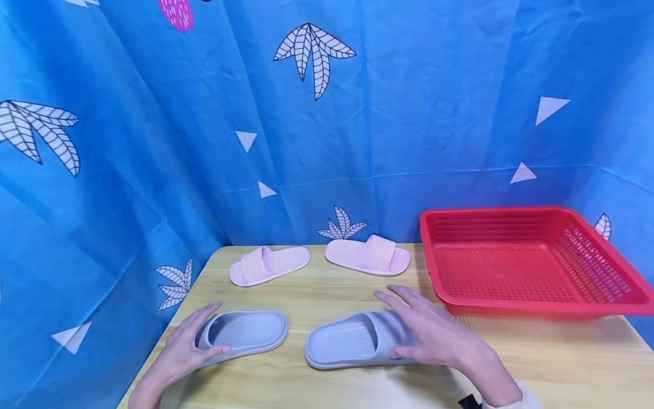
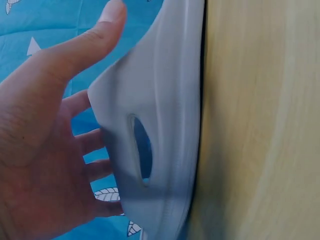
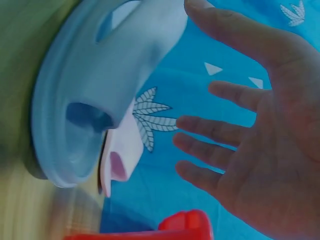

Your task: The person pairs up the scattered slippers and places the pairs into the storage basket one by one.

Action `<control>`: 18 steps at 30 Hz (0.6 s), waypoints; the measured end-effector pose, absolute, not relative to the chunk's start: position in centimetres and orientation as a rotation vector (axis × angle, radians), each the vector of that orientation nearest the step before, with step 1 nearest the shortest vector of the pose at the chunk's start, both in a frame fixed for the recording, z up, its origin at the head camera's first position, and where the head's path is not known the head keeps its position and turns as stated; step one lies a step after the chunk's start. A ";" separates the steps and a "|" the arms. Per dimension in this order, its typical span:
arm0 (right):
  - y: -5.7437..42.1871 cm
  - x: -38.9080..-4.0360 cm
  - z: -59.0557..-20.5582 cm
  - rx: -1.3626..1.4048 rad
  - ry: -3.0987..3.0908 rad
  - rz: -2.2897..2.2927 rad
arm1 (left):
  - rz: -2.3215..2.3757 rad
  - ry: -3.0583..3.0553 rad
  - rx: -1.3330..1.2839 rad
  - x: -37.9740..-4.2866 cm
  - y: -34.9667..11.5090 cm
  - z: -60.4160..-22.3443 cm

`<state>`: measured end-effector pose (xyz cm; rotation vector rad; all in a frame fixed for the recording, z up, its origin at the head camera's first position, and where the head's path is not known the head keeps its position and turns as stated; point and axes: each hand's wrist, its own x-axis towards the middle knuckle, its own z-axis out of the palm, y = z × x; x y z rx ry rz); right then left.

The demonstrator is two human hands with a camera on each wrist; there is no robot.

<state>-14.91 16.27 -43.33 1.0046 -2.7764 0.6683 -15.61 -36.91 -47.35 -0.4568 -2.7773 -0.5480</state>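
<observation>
Two grey slippers lie on the wooden table, their closed-strap ends pointing outward. Around the strap of the left grey slipper (image 1: 250, 330) my left hand (image 1: 179, 349) is spread, thumb on the near side and fingers on the far side. In the left wrist view that slipper (image 2: 170, 100) stays flat on the table, and whether the fingertips touch it I cannot tell. My right hand (image 1: 434, 332) hovers over the strap of the right grey slipper (image 1: 343, 341). The right wrist view shows its fingers extended, apart from the slipper (image 3: 125, 70), with nothing in the palm.
Behind the grey pair lie two pink slippers, one at left (image 1: 288, 260) and one at right (image 1: 349, 254). A red perforated basket (image 1: 511, 307) stands at the table's right side. Blue patterned cloth (image 1: 434, 113) hangs behind and beside the wooden table (image 1: 286, 380).
</observation>
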 end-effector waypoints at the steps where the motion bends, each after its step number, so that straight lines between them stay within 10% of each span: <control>1: 16.1 -15.0 -43.4 1.002 -2.790 0.664 | -0.535 -2.781 -0.462 -15.7 -37.1 -47.4; 18: 15.2 -15.5 -45.7 0.945 -2.988 0.707 | -0.539 -3.072 -0.375 -16.5 -38.2 -47.9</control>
